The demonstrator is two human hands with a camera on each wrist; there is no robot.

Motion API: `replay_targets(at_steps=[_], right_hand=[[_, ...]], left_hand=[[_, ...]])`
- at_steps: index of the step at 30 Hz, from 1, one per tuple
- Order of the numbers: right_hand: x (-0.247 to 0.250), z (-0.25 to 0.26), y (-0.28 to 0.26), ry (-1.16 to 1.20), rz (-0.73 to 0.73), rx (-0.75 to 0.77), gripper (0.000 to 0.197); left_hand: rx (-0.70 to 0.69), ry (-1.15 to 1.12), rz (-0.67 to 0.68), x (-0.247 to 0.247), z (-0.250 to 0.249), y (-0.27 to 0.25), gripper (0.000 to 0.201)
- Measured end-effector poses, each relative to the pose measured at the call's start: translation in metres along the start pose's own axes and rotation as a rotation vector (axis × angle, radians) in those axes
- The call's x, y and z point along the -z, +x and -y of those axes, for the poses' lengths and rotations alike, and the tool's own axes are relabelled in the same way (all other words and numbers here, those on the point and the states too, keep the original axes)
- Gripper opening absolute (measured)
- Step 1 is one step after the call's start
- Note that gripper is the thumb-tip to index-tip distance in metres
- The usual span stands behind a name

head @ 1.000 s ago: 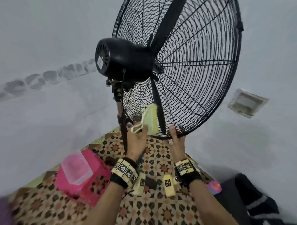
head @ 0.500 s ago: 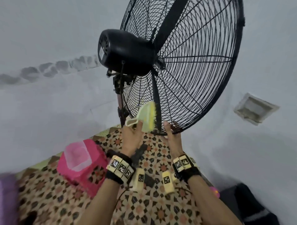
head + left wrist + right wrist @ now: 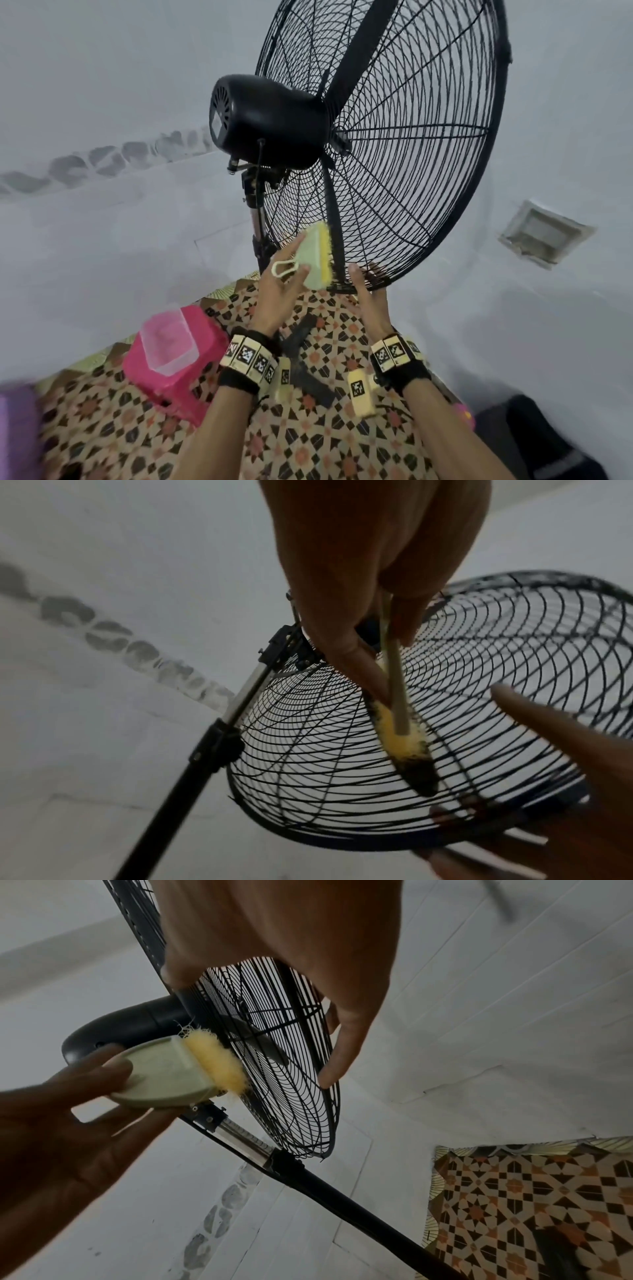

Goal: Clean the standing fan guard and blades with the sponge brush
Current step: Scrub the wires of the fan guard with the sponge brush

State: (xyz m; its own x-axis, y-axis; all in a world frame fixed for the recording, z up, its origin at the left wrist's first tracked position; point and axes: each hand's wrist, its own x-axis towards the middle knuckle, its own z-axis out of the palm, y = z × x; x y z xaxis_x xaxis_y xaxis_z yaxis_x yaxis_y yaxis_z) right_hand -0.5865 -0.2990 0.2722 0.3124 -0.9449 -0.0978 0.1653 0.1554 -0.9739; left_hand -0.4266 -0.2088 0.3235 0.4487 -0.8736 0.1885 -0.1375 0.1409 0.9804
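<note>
The black standing fan's wire guard (image 3: 411, 154) fills the upper right, with dark blades (image 3: 334, 222) behind it and the motor housing (image 3: 267, 120) to its left. My left hand (image 3: 279, 291) grips the pale green sponge brush (image 3: 315, 260) by its body. The yellow sponge edge (image 3: 212, 1058) lies against the lower rear guard wires (image 3: 308, 750), beside the lower blade. My right hand (image 3: 368, 287) reaches up under the guard with loose, mostly straight fingers (image 3: 339, 1053) that touch its bottom rim. The thumb stands apart from the wires.
The fan pole (image 3: 258, 226) runs down to black base legs (image 3: 301, 342) on a patterned floor mat (image 3: 325, 445). A pink container (image 3: 178, 356) stands to the left, a dark object (image 3: 548, 445) lies at the lower right, and a wall vent (image 3: 544, 233) is on the right.
The head view has drifted, so the fan sits further right. The left hand keeps the brush at the lower guard. The right hand's fingers have loosened on the bottom rim.
</note>
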Motion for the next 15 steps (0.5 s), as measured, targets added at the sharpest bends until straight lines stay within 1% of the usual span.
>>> replay_targets(at_steps=[2, 5, 7, 9, 11, 13, 15], right_hand=[[-0.001, 0.002, -0.001, 0.043, -0.015, -0.004, 0.085], [-0.002, 0.002, -0.005, 0.064, -0.033, 0.001, 0.088], [-0.003, 0.002, -0.005, 0.061, -0.034, 0.003, 0.087], [-0.004, 0.004, -0.005, 0.057, -0.026, -0.005, 0.088], [-0.003, 0.006, -0.005, 0.05, -0.018, -0.017, 0.09], [-0.002, 0.006, -0.005, 0.031, -0.013, -0.015, 0.087], [-0.001, 0.005, -0.007, 0.025, -0.02, -0.015, 0.089]], left_hand=[[0.012, -0.006, 0.07, 0.004, 0.0, -0.002, 0.056], [0.019, -0.003, 0.073, 0.0, -0.006, -0.004, 0.05], [0.018, 0.081, 0.068, -0.002, -0.007, -0.003, 0.053], [0.071, 0.107, 0.067, 0.005, -0.007, -0.001, 0.06], [0.143, 0.088, 0.013, 0.019, -0.001, 0.003, 0.056], [0.191, 0.025, -0.08, 0.034, 0.008, 0.009, 0.049], [0.245, -0.041, -0.14, 0.039, 0.019, 0.012, 0.048]])
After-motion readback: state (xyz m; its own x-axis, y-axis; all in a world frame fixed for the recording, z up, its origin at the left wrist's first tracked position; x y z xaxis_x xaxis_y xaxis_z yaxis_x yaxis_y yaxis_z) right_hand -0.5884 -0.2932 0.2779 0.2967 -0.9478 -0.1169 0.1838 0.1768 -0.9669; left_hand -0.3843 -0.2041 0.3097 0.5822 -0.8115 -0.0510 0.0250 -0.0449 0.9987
